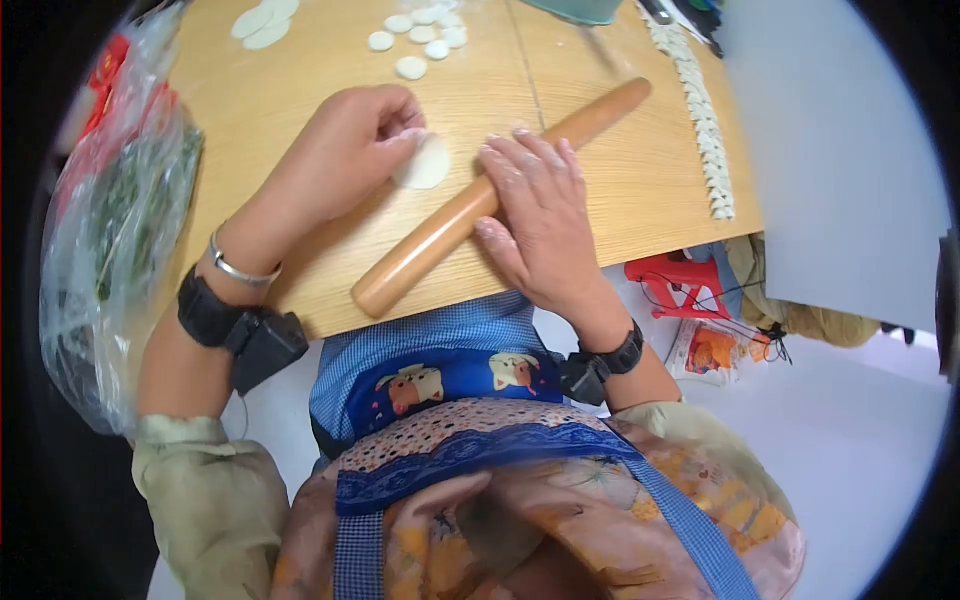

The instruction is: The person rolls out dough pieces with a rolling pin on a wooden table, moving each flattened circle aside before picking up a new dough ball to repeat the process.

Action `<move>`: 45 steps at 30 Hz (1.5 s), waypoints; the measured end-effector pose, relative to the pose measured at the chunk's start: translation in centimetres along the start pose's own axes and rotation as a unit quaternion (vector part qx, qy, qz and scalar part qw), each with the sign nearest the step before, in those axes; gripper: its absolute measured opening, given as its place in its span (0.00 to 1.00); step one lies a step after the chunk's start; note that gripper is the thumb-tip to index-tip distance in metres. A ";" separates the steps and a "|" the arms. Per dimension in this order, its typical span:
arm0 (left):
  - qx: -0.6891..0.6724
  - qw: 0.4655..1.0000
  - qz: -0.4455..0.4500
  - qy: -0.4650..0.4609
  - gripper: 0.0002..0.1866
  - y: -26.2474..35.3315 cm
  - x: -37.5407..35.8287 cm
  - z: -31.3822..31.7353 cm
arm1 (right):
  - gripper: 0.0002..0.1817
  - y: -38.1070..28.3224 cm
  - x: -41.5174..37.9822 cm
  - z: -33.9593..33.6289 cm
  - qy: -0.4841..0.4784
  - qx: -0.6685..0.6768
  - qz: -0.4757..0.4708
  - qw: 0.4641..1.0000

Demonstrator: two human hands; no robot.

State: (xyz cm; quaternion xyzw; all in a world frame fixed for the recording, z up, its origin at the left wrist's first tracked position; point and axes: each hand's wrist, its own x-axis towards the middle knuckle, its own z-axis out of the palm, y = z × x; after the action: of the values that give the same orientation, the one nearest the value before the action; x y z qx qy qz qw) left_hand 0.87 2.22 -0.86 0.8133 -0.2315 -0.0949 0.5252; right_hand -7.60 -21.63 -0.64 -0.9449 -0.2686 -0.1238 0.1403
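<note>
A round, flat dough wrapper (427, 167) lies on the wooden table, its upper left edge pinched between the thumb and fingers of my left hand (365, 140). Just right of it, a wooden rolling pin (430, 245) rests at a slant, from the table's near edge up toward the right. My right hand (535, 200) lies over the middle of the pin, palm down, with its flour-dusted fingers stretched across it and the thumb on the near side. The pin's near end is close to the wrapper but apart from it.
Several small dough discs (410, 68) and some rolled wrappers (266, 22) lie at the back of the table. A row of folded dough pieces (705, 130) lines the right edge. A plastic bag with greens (125, 210) is at left; a green bowl (578, 8) stands at the back.
</note>
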 end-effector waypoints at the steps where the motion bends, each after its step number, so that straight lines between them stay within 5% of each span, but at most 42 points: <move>1: 0.002 1.000 -0.011 0.004 0.07 -0.2 0.1 -0.1 | 0.32 0.0 -0.2 -0.1 -0.001 -0.007 0.009 1.000; 12: 0.017 0.996 -0.054 -0.075 0.08 0.8 -0.2 0.1 | 0.31 0.1 0.2 0.1 0.001 -0.012 0.000 1.000; 23: 0.102 0.994 -0.004 -0.028 0.12 0.3 -0.2 -0.2 | 0.29 0.9 5.9 1.8 0.003 0.005 -0.055 0.998; 33: 0.084 0.996 0.025 -0.024 0.10 0.6 -0.4 0.0 | 0.36 0.1 -1.8 -1.4 -0.059 -0.007 -0.008 0.998; 45: 0.078 0.996 0.010 -0.044 0.08 0.6 -0.3 0.1 | 0.33 0.8 2.7 -0.3 -0.033 -0.014 -0.051 0.998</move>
State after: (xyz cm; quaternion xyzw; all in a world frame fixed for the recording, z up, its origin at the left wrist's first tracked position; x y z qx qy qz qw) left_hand 0.36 2.04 -0.38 0.8445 -0.2692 -0.1071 0.4504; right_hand -5.01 -21.06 0.30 -0.9354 -0.3193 -0.1032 0.1112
